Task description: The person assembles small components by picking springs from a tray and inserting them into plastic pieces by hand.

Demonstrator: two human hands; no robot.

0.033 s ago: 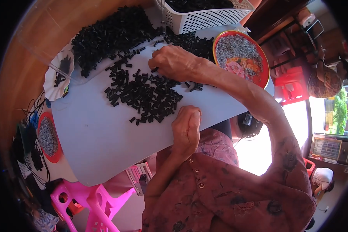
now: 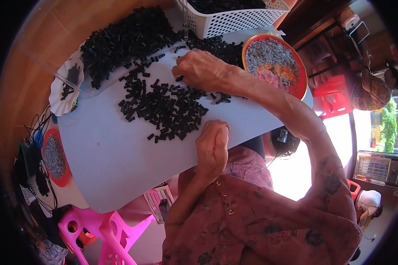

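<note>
Nothing had shifted between the two views. Her right hand (image 2: 199,70), fingers curled shut, pressed on small black plastic pieces (image 2: 163,106) scattered mid-surface (image 2: 119,163); the left hand (image 2: 213,145) rested fisted at their edge. Picking singly from the pile's fringe seemed wisest.

The near-left area of the grey board (image 2: 119,163) on the counter is bare and passable, whereas the far side is obstructed by the scattered black pieces (image 2: 168,106), the larger black heap (image 2: 124,39), the white basket (image 2: 234,17) and the red tray (image 2: 274,64).
</note>
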